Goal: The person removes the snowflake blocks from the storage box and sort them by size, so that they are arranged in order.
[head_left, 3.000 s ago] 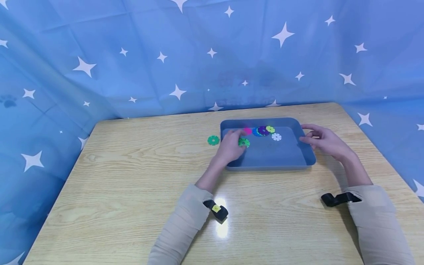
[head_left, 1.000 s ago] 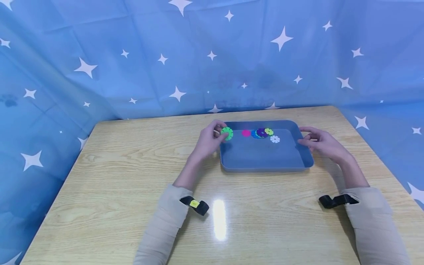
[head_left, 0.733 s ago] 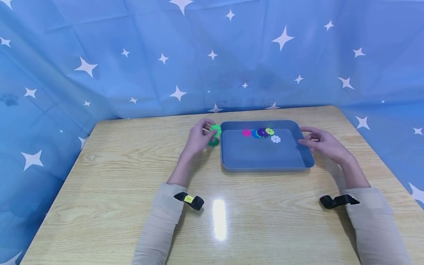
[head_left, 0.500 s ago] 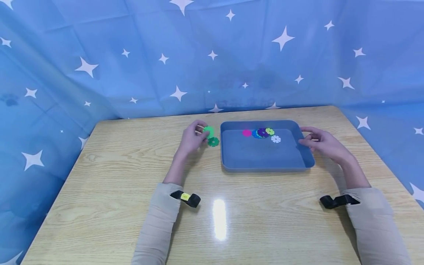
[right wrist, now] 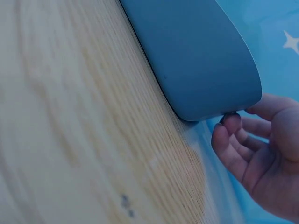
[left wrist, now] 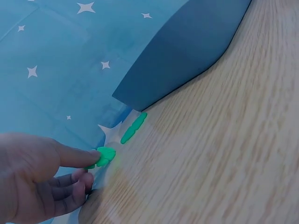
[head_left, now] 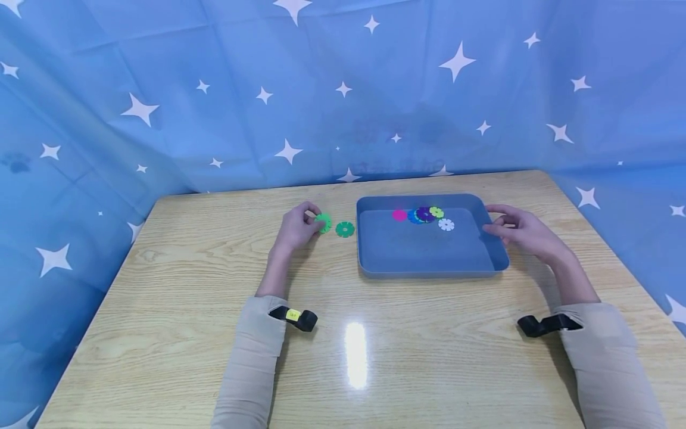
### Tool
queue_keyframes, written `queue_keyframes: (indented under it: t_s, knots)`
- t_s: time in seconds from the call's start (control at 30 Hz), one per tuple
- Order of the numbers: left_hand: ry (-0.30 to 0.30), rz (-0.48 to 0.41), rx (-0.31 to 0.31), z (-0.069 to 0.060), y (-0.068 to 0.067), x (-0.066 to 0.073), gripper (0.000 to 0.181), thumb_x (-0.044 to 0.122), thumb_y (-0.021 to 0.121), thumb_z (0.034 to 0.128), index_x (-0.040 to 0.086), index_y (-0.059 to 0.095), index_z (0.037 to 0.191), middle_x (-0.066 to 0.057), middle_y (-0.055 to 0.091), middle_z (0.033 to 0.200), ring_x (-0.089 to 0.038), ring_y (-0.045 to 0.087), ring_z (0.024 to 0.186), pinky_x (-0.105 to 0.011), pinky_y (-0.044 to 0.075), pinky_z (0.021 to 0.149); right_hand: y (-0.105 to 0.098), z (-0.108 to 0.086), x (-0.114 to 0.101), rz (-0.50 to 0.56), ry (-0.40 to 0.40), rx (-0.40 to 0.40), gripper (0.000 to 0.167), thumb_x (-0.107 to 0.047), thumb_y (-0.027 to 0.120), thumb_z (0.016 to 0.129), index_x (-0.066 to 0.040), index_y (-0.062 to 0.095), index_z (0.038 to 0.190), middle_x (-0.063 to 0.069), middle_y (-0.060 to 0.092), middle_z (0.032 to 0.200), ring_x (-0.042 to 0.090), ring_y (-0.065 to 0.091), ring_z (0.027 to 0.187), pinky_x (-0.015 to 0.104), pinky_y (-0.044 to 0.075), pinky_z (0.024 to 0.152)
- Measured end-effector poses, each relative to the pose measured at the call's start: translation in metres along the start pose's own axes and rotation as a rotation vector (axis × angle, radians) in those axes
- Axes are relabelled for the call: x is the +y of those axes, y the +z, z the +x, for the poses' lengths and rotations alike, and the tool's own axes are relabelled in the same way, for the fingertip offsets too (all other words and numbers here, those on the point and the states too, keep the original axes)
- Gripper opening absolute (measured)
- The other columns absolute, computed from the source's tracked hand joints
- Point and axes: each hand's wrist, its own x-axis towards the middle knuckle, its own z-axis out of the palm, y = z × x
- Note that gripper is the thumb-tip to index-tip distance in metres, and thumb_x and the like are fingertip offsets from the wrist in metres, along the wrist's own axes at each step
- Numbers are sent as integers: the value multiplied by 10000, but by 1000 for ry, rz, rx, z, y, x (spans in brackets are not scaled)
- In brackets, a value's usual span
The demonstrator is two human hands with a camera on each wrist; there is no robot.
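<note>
Left grip (head_left: 296,229): pinching bright green disc (head_left: 324,223) near far edge of counter (head_left: 177,298) | dark green disc (head_left: 345,223): lying between that disc and tray (head_left: 429,253) | right grip (head_left: 524,232): pinching tray's right wall | tray: toward counter's far right corner, coloured discs (head_left: 425,213) inside

One tray (head_left: 436,256), two green discs (head_left: 350,230) at its nine o'clock, inside one pink disc (head_left: 399,215) at ten, one yellow-green disc (head_left: 437,211) at twelve, one white disc (head_left: 446,226) near two, one blue-purple pile (head_left: 422,215), discs uncountable, two hands (head_left: 296,229), two wrist cameras (head_left: 308,321), one table (head_left: 182,286)
</note>
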Motion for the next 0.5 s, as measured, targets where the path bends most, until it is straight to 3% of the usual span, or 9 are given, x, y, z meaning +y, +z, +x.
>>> queue_keyframes:
  t_s: [0.17,0.5]
  knots:
    - [-8,101,-6,-3,-3,1,228,145,707,962,27,623,1138,-57,541,791,-176,482,709,-296,410,647,1,0,0,-1,8,0,643,-248,628,1023,-3,332,1539,117,561,984,248,542,659,339,504,622]
    - [-29,225,-36,-6,-2,4,301,227,737,944,-2,617,1097,-71,553,818,-186,484,696,-303,410,635,2,-1,-3,-18,26,17,606,-253,626,1024,-39,367,1527,122,563,996,218,547,673,324,509,641]
